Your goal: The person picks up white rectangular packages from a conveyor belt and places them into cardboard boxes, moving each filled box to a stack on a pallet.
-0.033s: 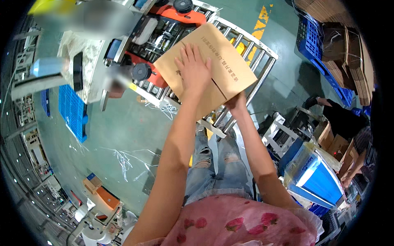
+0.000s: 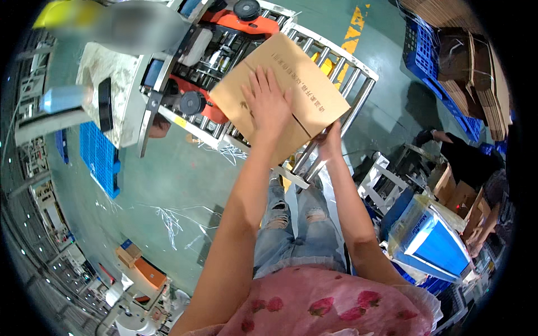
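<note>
A brown cardboard box (image 2: 305, 73) with dark print and a seam across its top sits tilted on the metal rollers. My left hand (image 2: 267, 103) lies flat on the box top, its fingers spread and the thumb out to the right. At the box's near right edge, my right hand (image 2: 330, 143) holds the side, with part of its fingers hidden by the cardboard. Under the box runs a roller conveyor (image 2: 361, 98) with a white frame. Just beyond the left side of the box stands an orange machine part with a black knob (image 2: 193, 103).
At the upper right, flattened cardboard (image 2: 490, 78) is stacked on a blue pallet (image 2: 423, 61). Another blue pallet (image 2: 98, 154) lies at left. White strapping scraps (image 2: 168, 221) litter the floor. Another person's arm (image 2: 486, 229) shows at right, near a blue wrapped stack (image 2: 440, 241).
My right hand has shifted slightly up along the box's near right edge. My left hand has slid a little to the right on the top. The box has hardly moved.
</note>
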The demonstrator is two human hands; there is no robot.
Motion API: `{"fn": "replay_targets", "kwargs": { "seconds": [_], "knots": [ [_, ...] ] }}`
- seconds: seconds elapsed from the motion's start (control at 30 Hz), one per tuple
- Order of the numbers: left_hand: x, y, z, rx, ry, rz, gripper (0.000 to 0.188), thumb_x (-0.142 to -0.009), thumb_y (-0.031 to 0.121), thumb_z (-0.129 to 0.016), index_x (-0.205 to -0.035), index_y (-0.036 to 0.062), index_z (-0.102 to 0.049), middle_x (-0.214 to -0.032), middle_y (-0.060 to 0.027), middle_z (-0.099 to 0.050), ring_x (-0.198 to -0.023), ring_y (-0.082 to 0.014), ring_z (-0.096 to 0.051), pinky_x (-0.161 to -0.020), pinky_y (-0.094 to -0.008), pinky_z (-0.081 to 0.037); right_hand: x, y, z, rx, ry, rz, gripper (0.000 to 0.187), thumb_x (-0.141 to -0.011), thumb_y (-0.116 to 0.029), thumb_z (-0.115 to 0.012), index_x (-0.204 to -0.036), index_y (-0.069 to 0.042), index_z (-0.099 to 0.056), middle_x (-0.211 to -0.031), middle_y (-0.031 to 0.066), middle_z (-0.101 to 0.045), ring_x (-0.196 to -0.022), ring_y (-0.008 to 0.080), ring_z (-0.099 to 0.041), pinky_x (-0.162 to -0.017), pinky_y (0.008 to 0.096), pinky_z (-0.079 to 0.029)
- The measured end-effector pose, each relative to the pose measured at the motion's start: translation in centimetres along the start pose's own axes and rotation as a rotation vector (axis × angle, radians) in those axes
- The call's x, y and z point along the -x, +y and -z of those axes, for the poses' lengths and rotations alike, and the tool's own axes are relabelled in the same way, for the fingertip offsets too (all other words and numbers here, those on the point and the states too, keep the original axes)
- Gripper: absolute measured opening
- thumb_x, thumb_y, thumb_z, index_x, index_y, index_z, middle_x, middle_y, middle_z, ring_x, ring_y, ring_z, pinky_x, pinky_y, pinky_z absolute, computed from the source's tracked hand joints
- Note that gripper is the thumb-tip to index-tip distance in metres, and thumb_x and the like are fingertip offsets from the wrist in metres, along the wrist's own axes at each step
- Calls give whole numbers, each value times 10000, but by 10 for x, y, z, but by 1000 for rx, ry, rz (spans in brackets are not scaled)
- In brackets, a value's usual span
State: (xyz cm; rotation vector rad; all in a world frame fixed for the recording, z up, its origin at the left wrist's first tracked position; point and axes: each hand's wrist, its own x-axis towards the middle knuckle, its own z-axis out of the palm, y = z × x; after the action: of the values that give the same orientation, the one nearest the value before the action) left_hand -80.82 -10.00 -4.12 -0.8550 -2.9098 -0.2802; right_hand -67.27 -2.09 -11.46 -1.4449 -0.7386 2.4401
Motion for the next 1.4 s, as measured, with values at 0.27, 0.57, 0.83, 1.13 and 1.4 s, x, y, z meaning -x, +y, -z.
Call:
{"fn": "replay_targets", "kwargs": {
  "seconds": [0.27, 0.57, 0.83, 1.13, 1.4],
  "knots": [
    [-13, 2, -4, 49, -51, 61, 586, -774, 299, -432, -1210, -57, -269, -1271, -227, -246, -1210, -355, -166, -966, -495, -121, -11, -11, -85, 1070, 504, 936, 210, -806, -146, -419, -741, 47, -469, -913, 226, -441, -830, 359, -428, -729, 409, -359],
    [-66, -62, -12, -5, 67, 91, 557, -782, 284, -424, -1190, -71, -291, -1254, -239, -261, -1181, -366, -209, -962, -478, -150, -53, -10, -175, 1129, 368, 1038, 242, -804, -172, -418, -716, 16, -543, -740, 212, -498, -777, 347, -448, -683, 416, -369],
    [52, -72, -2, 42, -701, -344, 355, -751, 199, -433, -1059, 23, -425, -1067, -197, -468, -1005, -345, -432, -838, -460, -327, 10, 39, -83, 1154, -272, 741, 199, -805, -176, -387, -775, 3, -468, -737, 228, -498, -721, 371, -495, -631, 427, -393],
    [299, -130, -57, 255, -1436, -845, 416, -846, 355, -332, -1051, 37, -506, -1011, -183, -532, -970, -320, -487, -813, -353, -377, 241, 211, 284, 1293, 417, 37, 209, -707, -119, -412, -845, -27, -539, -808, 193, -567, -770, 346, -540, -674, 421, -426],
    [265, -172, -58, -231, -1469, -948, 343, -825, 295, -371, -991, 28, -508, -937, -158, -544, -856, -284, -520, -695, -340, -413, 552, 384, 347, 364, 1496, -306, 251, -711, -135, -432, -886, -41, -586, -943, 165, -565, -897, 301, -539, -757, 375, -435]
  ]
}}
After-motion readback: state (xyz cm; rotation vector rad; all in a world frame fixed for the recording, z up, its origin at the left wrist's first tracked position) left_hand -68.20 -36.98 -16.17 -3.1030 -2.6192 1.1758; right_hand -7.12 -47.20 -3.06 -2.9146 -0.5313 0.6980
